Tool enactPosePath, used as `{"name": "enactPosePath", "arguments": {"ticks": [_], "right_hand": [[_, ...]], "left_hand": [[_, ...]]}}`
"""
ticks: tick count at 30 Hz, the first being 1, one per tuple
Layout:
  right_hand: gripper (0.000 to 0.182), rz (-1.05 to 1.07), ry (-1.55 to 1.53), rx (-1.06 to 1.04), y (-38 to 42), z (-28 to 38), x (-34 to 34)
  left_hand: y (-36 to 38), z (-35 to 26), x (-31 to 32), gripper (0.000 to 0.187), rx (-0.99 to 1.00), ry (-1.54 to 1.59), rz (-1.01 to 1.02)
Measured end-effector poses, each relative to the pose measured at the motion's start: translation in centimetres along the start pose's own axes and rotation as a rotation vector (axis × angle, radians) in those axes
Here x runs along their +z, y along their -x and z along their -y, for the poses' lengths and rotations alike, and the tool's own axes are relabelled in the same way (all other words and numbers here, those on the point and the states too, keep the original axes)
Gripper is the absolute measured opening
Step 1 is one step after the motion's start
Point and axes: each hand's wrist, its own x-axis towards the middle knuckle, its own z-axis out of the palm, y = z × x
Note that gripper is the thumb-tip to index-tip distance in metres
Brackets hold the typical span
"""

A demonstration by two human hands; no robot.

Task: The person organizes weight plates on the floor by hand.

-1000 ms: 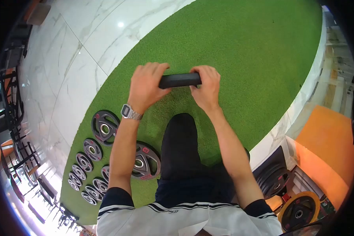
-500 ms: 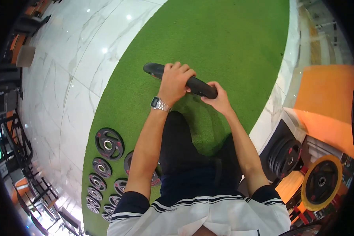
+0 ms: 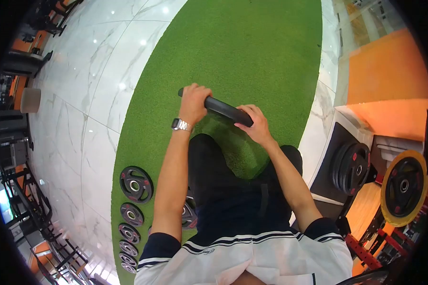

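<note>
A black weight plate point(image 3: 223, 110) is held edge-on in front of my knees, above the green turf point(image 3: 233, 52). My left hand point(image 3: 195, 102), with a silver digital watch point(image 3: 181, 125) on its wrist, wraps over the plate's rim near the left end. At the right end, my right hand point(image 3: 255, 124) grips the rim with its fingers on top and the thumb on the near side. The plate slopes down toward the right in this view, and its flat faces are mostly hidden.
A row of black weight plates of falling size, led by a large one point(image 3: 136, 185), lies on the turf to my left. My left arm partly hides another plate point(image 3: 190, 216). At right are stacked plates point(image 3: 351, 167), a yellow-rimmed plate point(image 3: 404, 187) and an orange wall point(image 3: 383, 71).
The plate has shifted slightly left and lower in view and shows a narrower edge. My left hand sits nearer its left end, my right hand higher over its rim. The camera view has shifted.
</note>
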Motion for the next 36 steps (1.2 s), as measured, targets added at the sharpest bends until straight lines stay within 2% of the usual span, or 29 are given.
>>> {"name": "enactPosePath", "arguments": {"ticks": [3,6,9,10,13,14,19,21,24,27,28,30,31,36], "right_hand": [[0.069,-0.065,0.094,-0.008,3.0,-2.0,0.0],[0.077,-0.182,0.199,-0.096,2.6,1.9,-1.7],[0.079,-0.033,-0.017,0.083,0.7,3.3,-3.5],[0.07,-0.099,-0.016,0.116,0.8,2.4,-3.6],[0.059,-0.082,0.007,0.188,2.9,-1.2,-5.0],[0.05,-0.082,-0.058,0.213,3.8,-1.5,-5.8],[0.055,-0.037,-0.157,0.36,10.1,-5.7,-7.3],[0.055,-0.022,-0.138,0.343,11.6,-6.3,-8.3],[0.057,-0.115,-0.132,0.237,12.4,-3.6,-10.2],[0.05,-0.225,-0.087,0.135,11.3,-1.3,-11.0],[0.047,-0.197,0.019,0.191,11.3,-1.6,-10.7],[0.042,-0.135,0.23,0.296,11.4,-2.9,-10.1],[0.039,-0.153,0.202,0.287,12.0,-3.5,-10.4],[0.033,-0.17,0.092,0.227,13.7,-5.6,-12.6]], "left_hand": [[0.3,-3.5,2.0,0.021,0.065,-0.102,-0.086],[-0.4,-7.2,3.5,0.023,0.119,-0.124,-0.109],[-1.1,-10.3,4.7,0.033,0.199,-0.01,-0.189],[-1.1,-10.9,4.6,0.043,0.267,0.076,-0.211],[-1.6,-10.0,4.0,0.041,0.22,-0.2,-0.159],[-1.4,-9.2,4.6,0.038,0.176,-0.153,-0.137],[-1.9,-11.2,5.8,0.049,0.269,0.076,0.203],[-1.4,-13.2,6.5,0.052,0.284,0.183,0.296],[-0.9,-16.2,8.0,0.06,0.382,0.268,0.197],[-1.7,-18.1,7.9,0.065,0.411,0.477,0.246],[-2.1,-18.2,7.4,0.065,0.436,0.328,0.241],[-1.9,-17.0,7.1,0.063,0.291,0.108,0.233],[-1.5,-16.5,7.2,0.061,0.197,0.047,0.247],[-0.5,-18.0,9.1,0.051,0.209,-0.042,0.185]]}}
